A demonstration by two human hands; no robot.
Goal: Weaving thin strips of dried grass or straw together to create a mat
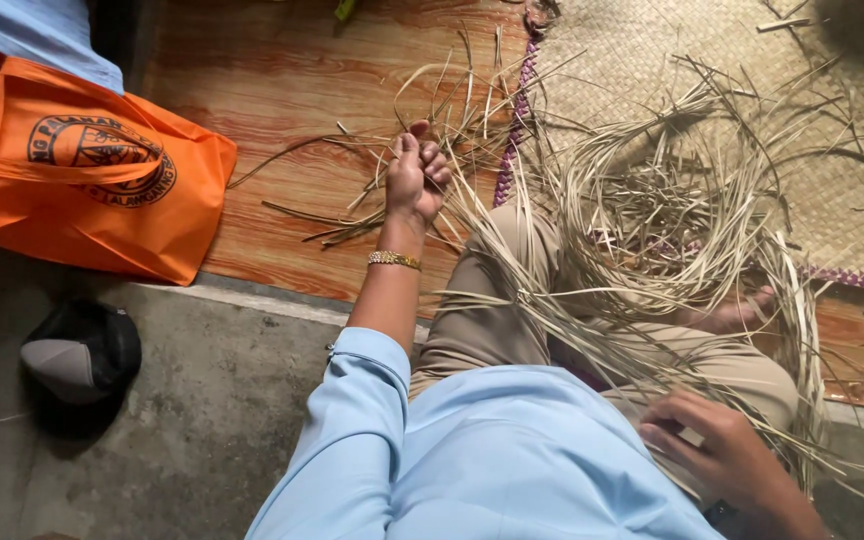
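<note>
While gripping a few dry, pale straw strips, left hand closed into a fist, thumb up, raised just beyond the bent left knee. Gold bracelet at the wrist, light blue sleeve pushed back from the forearm. Strips fanning out from the fist across the reddish wood-grain floor and back toward the knee.

Right hand down beside the right thigh, nearer the body than the knee, fingers curled loosely over thin strands; exactly how tight, hard to tell. Big tangled heap of straw draped over both legs, spreading right of the knee onto a woven mat with a purple braided edge. Bare foot partly buried under the heap, right of the knee.

Far left of the knee, orange cloth bag with a round dark emblem. Below the bag, on grey concrete, a black and grey cap.
</note>
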